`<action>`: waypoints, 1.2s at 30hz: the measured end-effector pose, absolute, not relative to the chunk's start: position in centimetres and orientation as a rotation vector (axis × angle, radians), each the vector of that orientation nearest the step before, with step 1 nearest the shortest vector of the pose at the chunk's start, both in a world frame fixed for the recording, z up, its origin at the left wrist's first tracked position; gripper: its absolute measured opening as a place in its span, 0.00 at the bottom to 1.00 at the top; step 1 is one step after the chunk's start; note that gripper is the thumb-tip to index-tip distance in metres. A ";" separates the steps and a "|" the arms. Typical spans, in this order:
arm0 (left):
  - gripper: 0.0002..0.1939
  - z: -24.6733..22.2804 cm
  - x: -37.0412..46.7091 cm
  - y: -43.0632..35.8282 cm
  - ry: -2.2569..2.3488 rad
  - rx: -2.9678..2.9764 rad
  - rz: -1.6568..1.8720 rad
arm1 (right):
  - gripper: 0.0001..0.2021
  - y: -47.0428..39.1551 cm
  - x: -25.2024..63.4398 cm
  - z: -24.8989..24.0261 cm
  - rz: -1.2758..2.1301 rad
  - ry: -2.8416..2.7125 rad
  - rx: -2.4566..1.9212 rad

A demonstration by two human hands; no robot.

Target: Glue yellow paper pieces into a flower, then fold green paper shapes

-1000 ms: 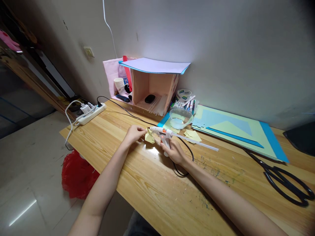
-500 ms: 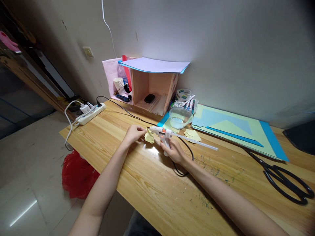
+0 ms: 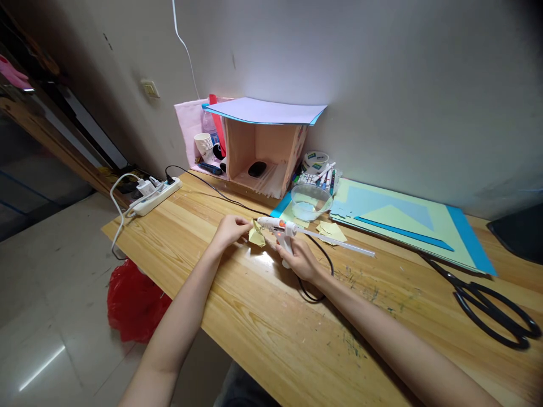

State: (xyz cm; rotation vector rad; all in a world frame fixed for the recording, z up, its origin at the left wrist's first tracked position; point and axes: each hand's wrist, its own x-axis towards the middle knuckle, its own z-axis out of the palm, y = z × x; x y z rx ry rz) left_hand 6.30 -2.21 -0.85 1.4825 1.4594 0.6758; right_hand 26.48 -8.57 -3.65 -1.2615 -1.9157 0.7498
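While my right hand point(image 3: 300, 259) is wrapped closed round the handle of the white glue gun point(image 3: 278, 227), my left hand point(image 3: 232, 230) has thumb and fingers pinched together on the folded yellow paper point(image 3: 256, 234). Taking the glue gun as the middle of the clock, I have that paper just beside its nozzle at 9 o'clock, above the wooden table point(image 3: 258, 305). A clear glue stick point(image 3: 352, 247) juts from the gun's back end towards 3, passing the loose yellow scraps point(image 3: 331, 230). At 2 o'clock is the clear bowl point(image 3: 311, 203), and the pink box point(image 3: 263, 144) is between 11 and 12, a black oval object point(image 3: 257, 169) inside it. My black scissors point(image 3: 487, 308) lie near 4, well apart; the white power strip point(image 3: 156, 196) sits between 9 and 10.
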 end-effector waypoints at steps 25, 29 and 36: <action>0.13 -0.6 6.2 -2.2 1.536 1.458 0.736 | 0.12 -8.6 26.4 -3.1 0.796 -1.875 -1.265; 0.13 -0.9 6.1 -2.0 1.542 1.469 0.746 | 0.12 -8.6 26.4 -3.2 0.772 -1.879 -1.271; 0.13 -1.2 6.0 -1.8 1.530 1.496 0.751 | 0.12 -8.4 26.5 -3.3 0.761 -1.896 -1.295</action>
